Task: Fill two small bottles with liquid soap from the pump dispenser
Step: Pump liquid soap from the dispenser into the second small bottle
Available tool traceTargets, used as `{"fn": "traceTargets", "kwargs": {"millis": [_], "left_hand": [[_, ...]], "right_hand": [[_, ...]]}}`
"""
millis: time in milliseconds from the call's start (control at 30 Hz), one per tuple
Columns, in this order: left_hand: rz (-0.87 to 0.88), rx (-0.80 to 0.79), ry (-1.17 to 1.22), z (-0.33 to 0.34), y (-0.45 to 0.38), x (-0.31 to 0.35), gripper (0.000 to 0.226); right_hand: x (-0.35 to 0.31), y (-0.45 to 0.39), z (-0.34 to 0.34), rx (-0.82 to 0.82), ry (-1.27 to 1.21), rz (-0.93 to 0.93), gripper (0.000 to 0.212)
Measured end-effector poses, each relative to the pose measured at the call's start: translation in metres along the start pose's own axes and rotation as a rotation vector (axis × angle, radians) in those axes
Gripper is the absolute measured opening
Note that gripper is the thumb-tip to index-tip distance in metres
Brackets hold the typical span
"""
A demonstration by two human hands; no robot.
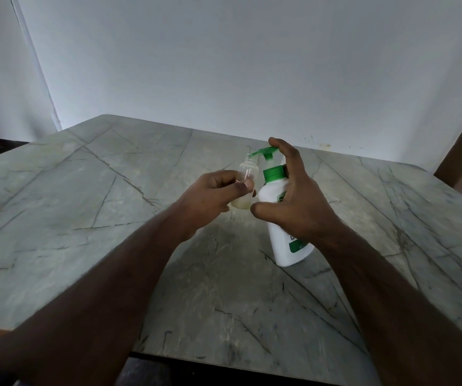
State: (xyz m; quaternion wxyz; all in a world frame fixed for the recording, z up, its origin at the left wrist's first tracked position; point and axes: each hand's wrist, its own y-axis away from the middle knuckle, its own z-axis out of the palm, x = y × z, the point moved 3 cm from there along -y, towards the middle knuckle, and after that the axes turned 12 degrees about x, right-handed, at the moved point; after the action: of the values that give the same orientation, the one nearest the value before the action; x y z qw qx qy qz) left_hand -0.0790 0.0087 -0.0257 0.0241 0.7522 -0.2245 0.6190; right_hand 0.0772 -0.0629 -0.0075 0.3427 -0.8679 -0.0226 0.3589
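While your left hand (210, 195) pinches the small clear bottle (245, 185) with its mouth under the green nozzle, your right hand (294, 196) wraps the white pump dispenser (281, 227), forefinger on the pump head (266, 151). Only a shallow pale pool lies at the bottle's bottom, so I judge filling barely begun. No second bottle shows. The marble table (85, 218) offers no obstruction.

Both my bare forearms reach forward, converging ahead of me. My left hand (213, 196) is curled, thumb and fingers pinching, raised to chest height. My right hand (294, 196) arches, forefinger pressing downward, thumb spread out sideways.
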Motion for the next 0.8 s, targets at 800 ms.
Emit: {"fn": "traceTargets", "kwargs": {"millis": [800], "left_hand": [[-0.049, 0.006, 0.092, -0.0014, -0.0034, -0.0022, 0.032]], "right_hand": [[-0.0031, -0.0006, 0.0027, 0.002, 0.004, -0.006, 0.104]]}}
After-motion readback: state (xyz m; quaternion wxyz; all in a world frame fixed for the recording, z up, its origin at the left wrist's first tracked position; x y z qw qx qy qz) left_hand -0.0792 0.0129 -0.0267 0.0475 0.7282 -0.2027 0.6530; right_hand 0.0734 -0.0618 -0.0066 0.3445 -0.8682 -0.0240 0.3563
